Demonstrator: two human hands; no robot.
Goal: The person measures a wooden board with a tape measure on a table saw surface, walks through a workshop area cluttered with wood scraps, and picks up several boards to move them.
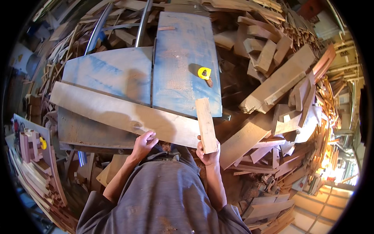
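Diagonally, a long wooden plank (89, 105) ran from just past the left edge of the bench (93, 130) toward the person's right side. It looked stiff, fairly heavy and dry rather than slippery; its length would probably make it tip if lifted by one end, so a hold spread toward both ends seemed best. The left hand (143, 144) sat with curled fingers at the plank's near edge; whether it pinched the wood could not be told. Beyond, the blue-stained left panel (107, 70) and right panel (183, 54) offered flat sliding room, interrupted by a yellow tape measure (204, 70) on the latter. Well apart from the left, the right hand (210, 157) was closed around the near end of a short wooden block (205, 123), which overlapped the plank's right end in view. This block seemed light, rigid and graspable by its long edges. Farther right, heaped offcuts (276, 82) left tighter passage.
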